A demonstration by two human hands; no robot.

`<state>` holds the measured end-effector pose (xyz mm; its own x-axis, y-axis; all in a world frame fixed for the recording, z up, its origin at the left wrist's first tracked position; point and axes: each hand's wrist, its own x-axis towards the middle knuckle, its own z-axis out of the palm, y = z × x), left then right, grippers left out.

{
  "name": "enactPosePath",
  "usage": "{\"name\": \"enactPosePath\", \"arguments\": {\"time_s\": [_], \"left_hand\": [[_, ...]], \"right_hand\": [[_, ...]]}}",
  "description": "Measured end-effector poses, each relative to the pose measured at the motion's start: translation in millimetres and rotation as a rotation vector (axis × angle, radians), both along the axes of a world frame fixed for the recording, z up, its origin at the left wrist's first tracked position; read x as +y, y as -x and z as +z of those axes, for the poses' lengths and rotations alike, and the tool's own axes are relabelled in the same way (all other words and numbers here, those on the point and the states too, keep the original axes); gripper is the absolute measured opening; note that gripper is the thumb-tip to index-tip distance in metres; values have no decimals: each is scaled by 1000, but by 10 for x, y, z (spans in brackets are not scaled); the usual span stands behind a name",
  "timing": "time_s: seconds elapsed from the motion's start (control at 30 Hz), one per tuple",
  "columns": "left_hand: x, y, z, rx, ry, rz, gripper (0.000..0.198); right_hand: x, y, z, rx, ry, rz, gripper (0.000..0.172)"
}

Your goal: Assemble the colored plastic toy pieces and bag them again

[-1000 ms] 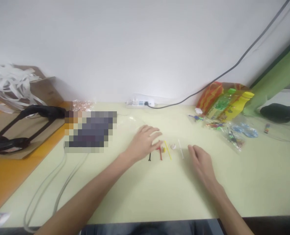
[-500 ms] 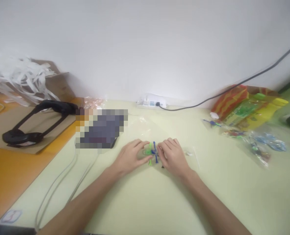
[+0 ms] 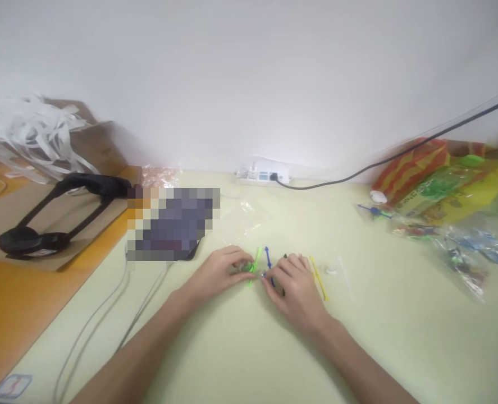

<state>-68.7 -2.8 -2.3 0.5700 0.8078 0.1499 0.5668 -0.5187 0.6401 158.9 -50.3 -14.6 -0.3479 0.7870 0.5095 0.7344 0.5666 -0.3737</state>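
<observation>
My left hand (image 3: 221,275) pinches a bright green plastic stick piece (image 3: 257,255) between thumb and fingers, with a rounded dark green part partly hidden at the fingertips. Close beside it is my right hand (image 3: 295,289), its thumb and forefinger closed at the middle of a blue stick piece with arrow-shaped ends (image 3: 268,255). Something small and pale shows at those fingertips, too blurred to name. Under and behind the right hand, bits of black and red pieces peek out. A yellow stick piece (image 3: 319,279) lies just right of that hand.
A small whitish part (image 3: 330,270) and a thin clear strip (image 3: 346,279) lie right of the hands. Clear film (image 3: 249,216) and a power strip (image 3: 262,171) sit behind. Bagged parts (image 3: 461,264) and a blue spinner-like toy (image 3: 374,211) are rightward; a blurred-out dark device (image 3: 177,224) is left.
The green piece has tilted and the left hand has dropped slightly. My right hand has shifted a little and lowered, and the yellow stick has come into sight beside it. The view has turned slightly.
</observation>
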Motion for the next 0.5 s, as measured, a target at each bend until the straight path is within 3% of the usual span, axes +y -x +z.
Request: {"name": "enactPosePath", "arguments": {"time_s": [0.23,0.5], "left_hand": [[-10,-56,-6,-40,49,60,19],[-11,-83,-38,-88,42,105,27]], "right_hand": [[-14,76,-39,-140,58,-28,15],[42,-3,-36,-122,79,-82,9]]}}
